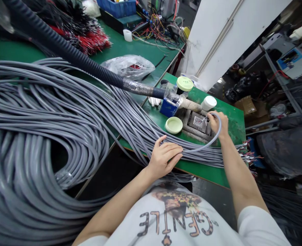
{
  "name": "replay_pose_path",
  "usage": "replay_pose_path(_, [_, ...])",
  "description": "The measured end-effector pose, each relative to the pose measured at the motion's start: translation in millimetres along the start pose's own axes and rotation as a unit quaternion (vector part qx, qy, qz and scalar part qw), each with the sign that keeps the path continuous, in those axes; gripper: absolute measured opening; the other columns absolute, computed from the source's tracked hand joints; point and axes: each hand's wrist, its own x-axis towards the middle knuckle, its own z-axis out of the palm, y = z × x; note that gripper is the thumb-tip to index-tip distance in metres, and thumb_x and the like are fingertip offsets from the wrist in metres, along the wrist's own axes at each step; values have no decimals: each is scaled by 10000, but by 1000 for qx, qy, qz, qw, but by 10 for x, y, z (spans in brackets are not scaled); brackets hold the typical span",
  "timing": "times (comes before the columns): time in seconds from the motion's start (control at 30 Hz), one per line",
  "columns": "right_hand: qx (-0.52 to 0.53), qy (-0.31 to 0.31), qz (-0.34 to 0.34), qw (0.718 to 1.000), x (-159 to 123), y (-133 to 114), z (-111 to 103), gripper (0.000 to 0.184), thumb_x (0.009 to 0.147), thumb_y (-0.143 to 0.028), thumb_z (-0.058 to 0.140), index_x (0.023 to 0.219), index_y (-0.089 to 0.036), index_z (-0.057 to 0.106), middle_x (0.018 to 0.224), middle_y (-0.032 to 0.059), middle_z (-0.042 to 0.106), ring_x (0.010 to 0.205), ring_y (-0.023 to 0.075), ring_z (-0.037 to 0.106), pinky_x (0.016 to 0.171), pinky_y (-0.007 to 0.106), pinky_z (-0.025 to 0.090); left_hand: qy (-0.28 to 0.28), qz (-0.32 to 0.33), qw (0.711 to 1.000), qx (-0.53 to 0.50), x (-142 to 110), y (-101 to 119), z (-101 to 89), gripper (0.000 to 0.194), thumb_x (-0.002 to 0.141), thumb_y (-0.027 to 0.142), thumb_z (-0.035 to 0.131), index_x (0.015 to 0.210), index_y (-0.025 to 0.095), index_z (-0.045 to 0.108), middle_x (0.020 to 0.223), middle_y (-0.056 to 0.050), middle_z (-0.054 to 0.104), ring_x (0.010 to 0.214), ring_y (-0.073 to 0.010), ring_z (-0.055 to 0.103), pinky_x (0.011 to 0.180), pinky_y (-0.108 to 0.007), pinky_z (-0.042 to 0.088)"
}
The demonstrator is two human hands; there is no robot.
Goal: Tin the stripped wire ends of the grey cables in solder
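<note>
My right hand (pixel 219 124) pinches a grey cable (pixel 214 138) near its end, which it holds over a solder pot (pixel 189 130). Thin stripped wires fan out from that end at the shiny square in the pot's middle. From my fingers the cable bends in a loop back to the bundle of grey cables (pixel 143 124). My left hand (pixel 166 155) lies on this bundle with its fingers stretched out, beside the bent cable. Close to the pot are a pale green lid or shallow dish (pixel 173 125) and a white round container (pixel 208 103).
A black corrugated hose (pixel 94 70) crosses above the bench, its nozzle near the pot. Large cable coils (pixel 38 136) fill the left side. Behind stand a blue box (pixel 169 106), a yellow-lidded jar (pixel 184 83) and a plastic bag (pixel 130 66). A white pillar (pixel 217 34) rises beyond.
</note>
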Motion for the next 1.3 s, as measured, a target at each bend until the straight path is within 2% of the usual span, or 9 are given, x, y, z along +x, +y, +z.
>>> replay_pose_path(0.13, [81, 58, -27, 995, -251, -263, -368, 212, 894, -344, 545, 921, -228, 721, 906, 44, 729, 871, 209, 632, 824, 346, 445, -5, -17, 999, -30, -9, 30, 4, 172, 852, 183, 612, 1009, 219, 672, 929, -23, 754, 897, -163, 682, 1108, -467, 278])
replay_pose_path(0.27, [222, 124, -103, 962, -752, -669, -722, 266, 860, -216, 608, 1106, -290, 679, 1056, 39, 715, 922, 204, 646, 794, 367, 514, -47, -100, 979, -174, 34, 174, 70, 202, 895, 227, 556, 1040, 200, 694, 969, -66, 749, 923, -179, 677, 1003, -396, 417])
replay_pose_path(0.33, [245, 134, -178, 943, -1030, -820, -781, 388, 821, -152, 648, 1172, -320, 647, 1131, 30, 702, 991, 227, 641, 836, 417, 525, -87, -178, 935, -294, 75, 272, 145, 269, 915, 277, 531, 1118, 179, 679, 1021, -91, 739, 973, -192, 668, 935, -352, 476])
replay_pose_path(0.43, [222, 102, -248, 937, -1392, -924, -741, 498, 794, -112, 679, 1244, -311, 602, 1158, 36, 697, 1078, 248, 612, 888, 469, 517, -104, -288, 842, -445, 127, 392, 278, 382, 907, 383, 541, 1195, 158, 649, 1087, -98, 721, 1051, -223, 651, 941, -342, 493])
replay_pose_path(0.53, [199, 83, -272, 938, -1641, -919, -650, 496, 794, -106, 685, 1242, -301, 597, 1126, 34, 712, 1115, 238, 594, 915, 475, 505, -77, -351, 798, -484, 134, 452, 364, 429, 872, 469, 568, 1117, 142, 699, 1078, -99, 724, 1067, -250, 643, 964, -352, 481])
replay_pose_path(0.6, [193, 80, -270, 940, -1750, -888, -603, 469, 805, -106, 673, 1225, -304, 603, 1109, 28, 718, 1122, 226, 592, 923, 469, 501, -70, -368, 795, -477, 113, 470, 380, 436, 858, 492, 579, 1067, 138, 723, 1058, -102, 729, 1056, -253, 644, 964, -351, 478])
replay_pose_path(0.83, [210, 60, -255, 942, -1983, -820, -533, 437, 844, -124, 610, 1235, -317, 599, 1107, 35, 718, 1130, 243, 591, 912, 493, 496, -77, -355, 825, -433, 28, 486, 368, 459, 866, 524, 541, 965, 132, 758, 981, -102, 740, 964, -224, 656, 943, -341, 479])
replay_pose_path(1.17, [230, 44, -242, 942, -2043, -896, -562, 504, 835, -143, 614, 1286, -358, 551, 1063, 27, 730, 1062, 258, 619, 868, 509, 507, -69, -381, 799, -460, 15, 507, 392, 475, 827, 560, 567, 710, 132, 736, 869, -99, 753, 830, -211, 676, 832, -340, 518])
replay_pose_path(1.3, [230, 45, -240, 942, -2072, -891, -546, 543, 820, -128, 630, 1297, -370, 538, 1069, 18, 728, 1066, 254, 612, 882, 508, 505, -70, -391, 790, -466, 14, 518, 403, 449, 829, 538, 575, 704, 139, 737, 823, -88, 752, 809, -205, 670, 834, -342, 504])
